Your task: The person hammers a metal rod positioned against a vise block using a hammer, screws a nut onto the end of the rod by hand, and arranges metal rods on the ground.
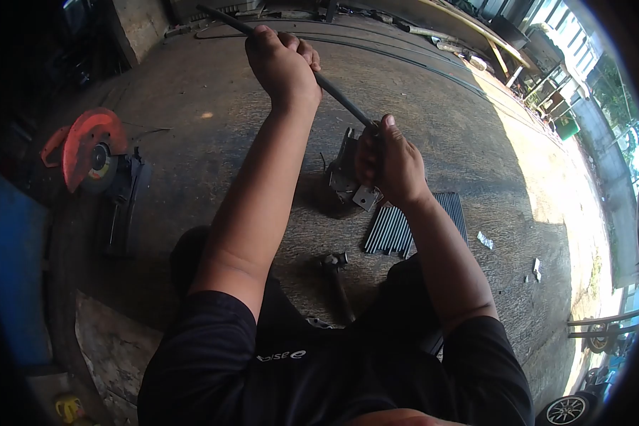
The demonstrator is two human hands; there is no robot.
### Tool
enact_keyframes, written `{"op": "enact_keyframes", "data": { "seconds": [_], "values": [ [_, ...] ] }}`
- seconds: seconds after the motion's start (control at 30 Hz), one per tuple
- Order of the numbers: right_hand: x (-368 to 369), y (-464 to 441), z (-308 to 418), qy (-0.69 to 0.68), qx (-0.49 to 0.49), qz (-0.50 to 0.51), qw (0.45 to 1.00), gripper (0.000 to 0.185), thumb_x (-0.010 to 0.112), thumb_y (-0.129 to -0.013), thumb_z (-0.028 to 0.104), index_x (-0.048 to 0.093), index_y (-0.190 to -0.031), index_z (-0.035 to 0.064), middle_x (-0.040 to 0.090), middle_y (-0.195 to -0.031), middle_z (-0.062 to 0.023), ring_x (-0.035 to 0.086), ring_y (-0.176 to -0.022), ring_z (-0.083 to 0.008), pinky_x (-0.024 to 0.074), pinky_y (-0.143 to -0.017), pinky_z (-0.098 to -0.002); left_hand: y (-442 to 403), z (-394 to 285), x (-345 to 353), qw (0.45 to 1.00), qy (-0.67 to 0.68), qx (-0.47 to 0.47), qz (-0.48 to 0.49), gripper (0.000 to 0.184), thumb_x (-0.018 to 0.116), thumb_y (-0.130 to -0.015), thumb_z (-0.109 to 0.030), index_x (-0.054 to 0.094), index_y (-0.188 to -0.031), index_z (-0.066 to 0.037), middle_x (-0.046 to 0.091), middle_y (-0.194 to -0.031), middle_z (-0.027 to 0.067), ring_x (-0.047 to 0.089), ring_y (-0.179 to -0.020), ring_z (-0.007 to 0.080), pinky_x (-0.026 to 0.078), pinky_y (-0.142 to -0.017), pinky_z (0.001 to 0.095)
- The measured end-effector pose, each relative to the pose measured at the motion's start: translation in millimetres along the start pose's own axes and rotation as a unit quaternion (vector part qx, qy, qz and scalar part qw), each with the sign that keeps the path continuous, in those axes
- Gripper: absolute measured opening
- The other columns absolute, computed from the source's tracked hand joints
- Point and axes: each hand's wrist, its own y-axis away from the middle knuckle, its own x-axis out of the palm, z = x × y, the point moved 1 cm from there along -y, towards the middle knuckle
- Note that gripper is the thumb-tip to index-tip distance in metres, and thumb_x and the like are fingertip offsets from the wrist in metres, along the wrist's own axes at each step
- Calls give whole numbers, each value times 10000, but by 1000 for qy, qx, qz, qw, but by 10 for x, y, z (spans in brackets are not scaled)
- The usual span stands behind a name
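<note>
A long dark metal rod (344, 101) slants from the upper left down toward the middle of the view. My left hand (282, 62) is closed around its upper part, and my right hand (392, 162) grips it near the lower end. What lies inside my right fist is partly hidden. Just below and left of that fist is a dark metal fixture (342, 174) with a small drilled plate (366, 198) at its front. A row of cut metal rods (390, 231) lies on the floor, partly behind my right forearm. Between my legs rests a hammer (339, 284).
An orange cut-off saw (92, 145) stands on the left. Long thin bars (376, 44) lie across the floor at the back. Crumpled wrappers (485, 240) are on the right, near the sunlit strip. A wheel (566, 410) shows at the lower right.
</note>
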Motion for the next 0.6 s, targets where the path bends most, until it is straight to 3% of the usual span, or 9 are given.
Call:
{"op": "enact_keyframes", "data": {
  "seconds": [0.17,0.4,0.5,0.6],
  "values": [
    [24,3,12,30,-3,0,1000,481,336,-1008,512,453,-836,78,404,-687,-10,435,-541,-134,395,-491,-289,-25,36,-34,1000,-3,13,27,226,303,-1014,-320,344,-924,-116,392,-662,3,387,-455,103,362,-394,267],
    [29,-19,-35,13,-3,-17,1000,481,345,-1003,522,447,-838,82,400,-677,-5,425,-538,-128,362,-467,-281,60,12,27,1000,-8,23,14,245,327,-1010,-298,353,-862,-105,374,-626,-1,378,-473,104,339,-419,260],
    [35,-24,-45,-8,-3,-37,999,458,346,-1006,509,437,-830,96,381,-667,2,388,-511,-119,335,-452,-282,90,9,44,998,-26,47,14,243,319,-1010,-289,351,-860,-101,379,-626,3,379,-463,104,341,-411,263],
    [13,-23,-54,-94,37,19,995,428,344,-1012,484,421,-813,112,351,-643,14,338,-485,-108,299,-438,-281,111,6,48,997,-33,61,37,246,309,-1010,-284,351,-857,-95,382,-627,6,379,-452,104,341,-401,264]
  ]
}}
